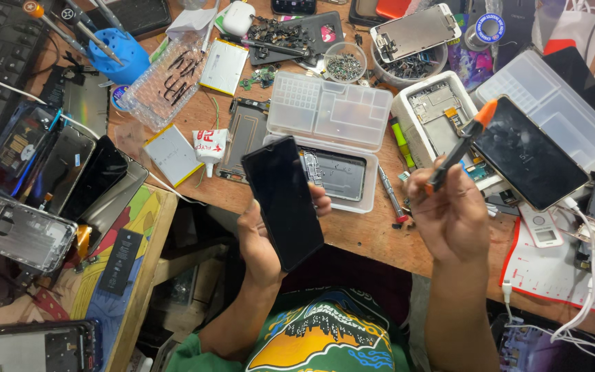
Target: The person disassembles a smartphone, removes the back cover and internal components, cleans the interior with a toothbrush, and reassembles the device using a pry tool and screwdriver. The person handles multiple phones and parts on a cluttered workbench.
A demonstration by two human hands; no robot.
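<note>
Head view, centre of the frame: the left hand (264, 238) cradles a dark smartphone (284, 201) screen-up, fingers wrapped behind its edges to steady it, while the right hand (449, 213) pinches an orange-tipped screwdriver (461, 146) above the cluttered wooden surface (359, 231), tip raised clear.

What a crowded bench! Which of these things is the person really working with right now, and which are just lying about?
In hand:
- left hand holds a black flat glass-fronted phone
- right hand holds a black screwdriver with orange cap

Lying about:
- clear plastic compartment box
- blue round tool stand
- small white glue tube
- second dark phone on the wooden bench
</note>
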